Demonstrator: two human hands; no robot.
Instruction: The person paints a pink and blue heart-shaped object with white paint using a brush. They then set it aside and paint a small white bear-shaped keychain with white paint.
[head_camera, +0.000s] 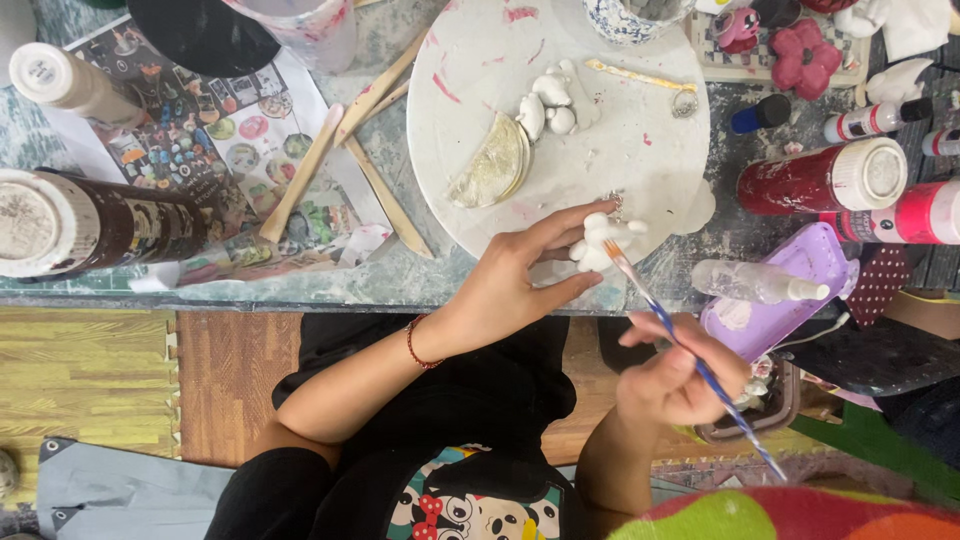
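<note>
Left hand: we see the left hand at the table's near edge, thumb and fingers clamped on a small white figure; a thin red bracelet rings the wrist.
Figure: lumpy, matte, unpainted clay with rounded knobs, held just over the near rim of the round board, touching the brush tip.
Right hand: the right hand, off the table's near edge, is closed in a pencil grip on one brush.
Brush: slim blue handle, pale orange bristles meeting the figure's right side.
Board: a flat white disc, smeared with pink streaks, set mid-table and reaching the near edge.
On the board: we count one cluster of smooth white clay lumps, one ribbed, yellowish half-round shell shape, and one thin pale stick with a metal ring near the far rim.
Wooden tools: about four flat, pale sticks, crossed just left of the board.
Printed sheet: one glossy paper of coloured pictures under those sticks, toward the left edge.
Left bottles: two, a dark brown one lying on its side at the near left corner, a tan one behind it.
Right bottles: we make out two large paint bottles, dark red and bright pink, both white-capped and lying flat.
Spray bottle: one clear plastic one, lying on a lilac tray at the near right edge.
Flower: one dark pink clay piece at the far right corner.
</note>
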